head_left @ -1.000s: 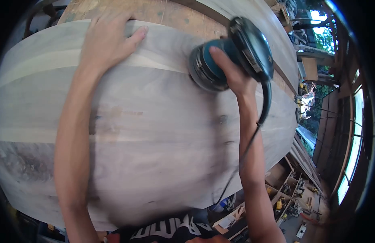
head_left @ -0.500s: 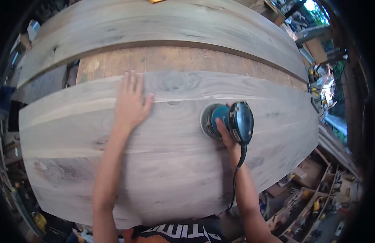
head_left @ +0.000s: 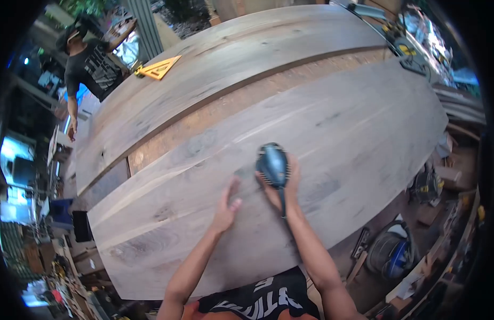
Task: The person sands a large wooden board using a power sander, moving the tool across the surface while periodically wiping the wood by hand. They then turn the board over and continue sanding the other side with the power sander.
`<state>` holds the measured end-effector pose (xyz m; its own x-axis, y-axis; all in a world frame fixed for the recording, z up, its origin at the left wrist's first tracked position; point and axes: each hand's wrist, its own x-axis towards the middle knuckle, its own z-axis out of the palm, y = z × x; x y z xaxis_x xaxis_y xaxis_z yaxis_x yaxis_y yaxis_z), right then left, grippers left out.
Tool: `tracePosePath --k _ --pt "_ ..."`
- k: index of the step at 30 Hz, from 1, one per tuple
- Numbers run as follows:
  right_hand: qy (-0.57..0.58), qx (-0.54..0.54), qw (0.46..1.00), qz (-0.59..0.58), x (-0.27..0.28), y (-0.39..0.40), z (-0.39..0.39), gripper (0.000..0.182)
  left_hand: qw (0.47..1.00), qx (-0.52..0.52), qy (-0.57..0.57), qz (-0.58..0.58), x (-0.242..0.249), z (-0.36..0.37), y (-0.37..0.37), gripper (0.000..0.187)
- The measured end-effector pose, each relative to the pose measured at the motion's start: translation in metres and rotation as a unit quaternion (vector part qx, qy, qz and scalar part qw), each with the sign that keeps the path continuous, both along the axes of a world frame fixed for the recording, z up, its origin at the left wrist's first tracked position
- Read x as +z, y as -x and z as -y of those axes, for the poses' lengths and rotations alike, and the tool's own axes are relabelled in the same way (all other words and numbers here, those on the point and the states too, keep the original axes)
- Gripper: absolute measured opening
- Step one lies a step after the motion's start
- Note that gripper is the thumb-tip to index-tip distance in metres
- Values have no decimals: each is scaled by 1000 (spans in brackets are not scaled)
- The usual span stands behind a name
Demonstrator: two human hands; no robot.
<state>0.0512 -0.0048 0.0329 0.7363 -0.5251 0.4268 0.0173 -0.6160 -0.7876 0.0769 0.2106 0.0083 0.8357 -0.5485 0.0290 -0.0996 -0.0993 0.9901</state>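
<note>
My right hand (head_left: 289,184) is wrapped round a dark teal power sander (head_left: 272,164) over the middle of a large greyish wooden panel (head_left: 167,250). The sander's pad is hidden beneath its body, and its cord runs down along my wrist. Just left of the sander, my left hand (head_left: 226,207) is held over the panel with fingers apart and nothing in it; its fingertips are slightly blurred.
Beyond a strip of bare board (head_left: 215,109) lies a second wooden panel (head_left: 204,69) with a yellow triangular square (head_left: 160,68) on it. Another person (head_left: 95,66) stands at the far left. A coiled hose (head_left: 388,250) is at the lower right.
The view has swung left, bringing the other person and the yellow square into sight. My left hand has come off its flat rest on the panel and is now close to the sander.
</note>
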Motion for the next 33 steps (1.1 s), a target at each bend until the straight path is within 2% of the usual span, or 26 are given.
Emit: tracePosePath --k 1,2,3,4,5,6,7,8,9,10,11,14,15,16,17,19,21,22,24,26,27,29,31,33 --pt "2 39 999 -16 -4 2 -5 77 996 58 60 -8 3 2 0 84" --pt "-23 60 998 16 -6 1 -12 74 991 101 82 21 15 9 -4 87" --pt "-57 137 989 -11 8 4 -11 58 984 137 104 46 30 16 -8 91" --pt "-155 173 970 -73 -11 -3 -17 38 982 168 38 82 44 19 -9 90" --pt "-122 196 972 -47 -11 9 -17 38 977 177 -21 114 55 30 -16 89" --pt "-88 208 974 -32 -11 27 -15 38 947 207 -160 188 63 37 -20 76" --pt "-173 200 960 -93 -2 45 -11 34 920 243 -234 198 64 43 -22 60" --pt "-371 221 897 -90 -7 61 -10 32 926 277 -176 186 38 27 -38 48" --pt "-561 263 771 -149 14 87 0 38 939 279 -154 127 52 33 -38 43" --pt "-535 321 772 -123 1 110 1 48 946 280 -97 131 33 20 -61 39" --pt "-492 317 769 -256 38 147 24 48 951 280 -62 110 51 40 -49 37" --pt "-258 283 907 -172 -1 224 -1 46 945 263 -89 174 48 27 -87 38" --pt "-261 239 914 -196 -7 232 -11 45 950 282 -74 116 53 24 -96 39" --pt "-265 194 920 -216 -12 253 -12 44 943 288 -106 126 66 29 -93 40" --pt "-271 149 922 -234 -18 276 -14 43 950 262 -83 146 62 21 -107 37" --pt "-258 68 927 -265 -35 319 -10 40 939 302 -108 125 64 12 -137 33" --pt "-222 -4 946 -236 -74 362 -15 35 936 316 -103 114 66 9 -165 32" --pt "-226 -22 932 -281 -85 381 -13 32 934 323 -104 116 63 3 -180 31" --pt "-137 -53 962 -230 -157 425 -21 28 931 334 -96 113 73 -1 -187 31" --pt "-151 -81 943 -284 -191 477 -20 24 932 344 -66 96 79 4 -178 30" --pt "-164 -93 931 -311 -204 502 -24 23 935 327 -74 120 72 -6 -200 31" --pt "-131 -156 934 -293 -207 538 -40 23 940 313 -65 120 68 -12 -208 30" --pt "-193 -191 860 -431 -191 565 -61 20 949 289 -49 112 59 -20 -218 29" --pt "-196 -252 854 -410 -195 580 -86 17 956 264 -72 101 50 -26 -230 28"
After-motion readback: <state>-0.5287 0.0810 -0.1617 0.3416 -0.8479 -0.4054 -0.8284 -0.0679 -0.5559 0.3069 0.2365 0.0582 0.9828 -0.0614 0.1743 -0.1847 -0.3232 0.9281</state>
